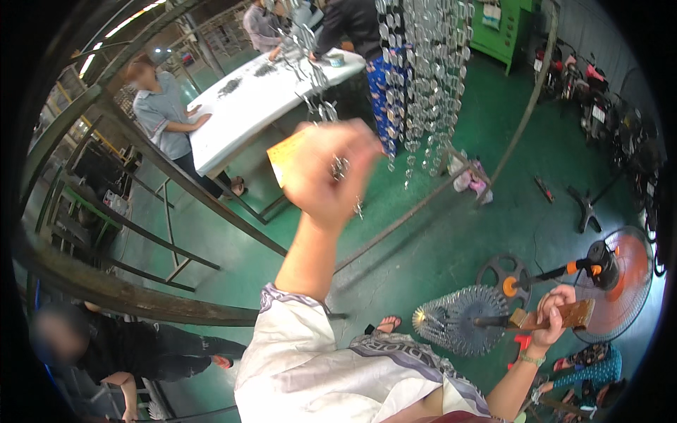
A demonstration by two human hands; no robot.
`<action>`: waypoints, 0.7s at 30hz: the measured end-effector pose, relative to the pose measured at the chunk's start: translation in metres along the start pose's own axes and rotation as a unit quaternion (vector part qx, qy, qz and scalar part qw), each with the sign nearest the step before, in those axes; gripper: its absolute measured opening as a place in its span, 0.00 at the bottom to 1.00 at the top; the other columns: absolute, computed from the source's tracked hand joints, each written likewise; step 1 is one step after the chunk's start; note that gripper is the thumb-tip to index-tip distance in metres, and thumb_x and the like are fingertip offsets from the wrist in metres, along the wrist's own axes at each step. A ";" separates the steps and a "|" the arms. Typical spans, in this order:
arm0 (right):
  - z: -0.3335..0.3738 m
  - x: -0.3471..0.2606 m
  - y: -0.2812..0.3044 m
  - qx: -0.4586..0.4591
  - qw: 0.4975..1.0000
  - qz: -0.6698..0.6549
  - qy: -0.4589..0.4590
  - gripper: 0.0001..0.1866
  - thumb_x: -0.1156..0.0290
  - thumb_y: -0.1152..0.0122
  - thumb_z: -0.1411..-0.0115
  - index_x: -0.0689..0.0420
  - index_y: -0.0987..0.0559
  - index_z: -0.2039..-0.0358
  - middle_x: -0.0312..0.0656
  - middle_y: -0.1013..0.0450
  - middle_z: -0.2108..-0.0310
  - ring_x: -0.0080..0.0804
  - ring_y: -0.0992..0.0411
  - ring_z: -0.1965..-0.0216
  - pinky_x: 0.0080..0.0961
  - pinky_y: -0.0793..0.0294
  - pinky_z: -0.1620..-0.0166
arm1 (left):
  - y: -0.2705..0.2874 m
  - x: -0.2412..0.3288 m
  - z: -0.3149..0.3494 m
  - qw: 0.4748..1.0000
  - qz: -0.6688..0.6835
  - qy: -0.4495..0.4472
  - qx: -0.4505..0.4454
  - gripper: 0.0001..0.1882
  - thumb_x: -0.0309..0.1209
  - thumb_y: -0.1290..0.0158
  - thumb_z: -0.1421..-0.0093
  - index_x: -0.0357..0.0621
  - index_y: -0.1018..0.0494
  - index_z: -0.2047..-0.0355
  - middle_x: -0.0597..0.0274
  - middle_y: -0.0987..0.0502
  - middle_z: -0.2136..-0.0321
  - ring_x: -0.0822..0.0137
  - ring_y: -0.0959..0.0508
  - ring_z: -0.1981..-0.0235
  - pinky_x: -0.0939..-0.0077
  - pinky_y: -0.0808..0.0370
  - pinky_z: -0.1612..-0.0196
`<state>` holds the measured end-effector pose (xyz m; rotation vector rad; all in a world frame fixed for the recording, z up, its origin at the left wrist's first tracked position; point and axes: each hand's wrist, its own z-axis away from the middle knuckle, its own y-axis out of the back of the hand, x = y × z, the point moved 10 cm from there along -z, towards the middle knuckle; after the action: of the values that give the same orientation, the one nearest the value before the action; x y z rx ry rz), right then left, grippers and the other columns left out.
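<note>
My left hand (pixel 328 173) is raised in the middle, blurred, its fingers curled round small shiny metal pieces (pixel 340 168). Above it hangs a strand of metal hooks or links (pixel 321 111), and a yellow card (pixel 282 156) shows beside the wrist. Low on the right, my right hand (pixel 552 317) is closed round a wooden handle (pixel 581 314). A dark bar runs from this handle to a round, fanned-out stack of thin metal pieces (pixel 462 321), held in front of my body. The exact kind of these pieces cannot be made out.
Strands of shiny metal parts (pixel 430 84) hang ahead. Behind them, people stand at a white table (pixel 247 106). A metal frame (pixel 190 197) crosses the left, near a person in black (pixel 134 345). At right are a standing fan (pixel 620 282) and parked motorbikes (pixel 599 106).
</note>
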<state>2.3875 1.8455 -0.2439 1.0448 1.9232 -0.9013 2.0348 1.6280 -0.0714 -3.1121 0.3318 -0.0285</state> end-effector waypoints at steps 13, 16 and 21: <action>-0.002 0.006 -0.006 -0.027 1.000 0.009 0.009 0.18 0.63 0.49 0.49 0.66 0.35 0.66 0.30 0.45 0.87 0.14 0.49 0.88 0.11 0.52 0.82 | 0.005 -0.058 -0.168 0.926 -0.368 0.051 0.065 0.18 0.41 0.39 0.54 0.36 0.24 0.75 0.49 0.23 0.76 0.50 0.23 0.73 0.62 0.28 0.67; -0.001 0.000 -0.007 -0.030 0.999 0.012 0.010 0.17 0.65 0.50 0.49 0.66 0.36 0.65 0.30 0.46 0.87 0.14 0.49 0.87 0.11 0.52 0.82 | 0.002 -0.067 -0.171 0.933 -0.350 0.045 0.075 0.14 0.39 0.43 0.49 0.40 0.23 0.77 0.47 0.23 0.74 0.49 0.22 0.69 0.60 0.27 0.64; 0.002 0.001 0.001 -0.040 0.999 0.019 0.014 0.18 0.67 0.53 0.47 0.69 0.36 0.62 0.32 0.45 0.85 0.16 0.47 0.86 0.10 0.50 0.80 | -0.007 -0.081 -0.172 0.938 -0.334 0.060 0.072 0.10 0.33 0.42 0.52 0.37 0.23 0.76 0.44 0.23 0.73 0.47 0.22 0.69 0.59 0.26 0.63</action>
<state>2.3887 1.8447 -0.2457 1.0483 1.9401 -0.7872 1.9541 1.6500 0.0989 -2.9145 -0.7011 -0.2348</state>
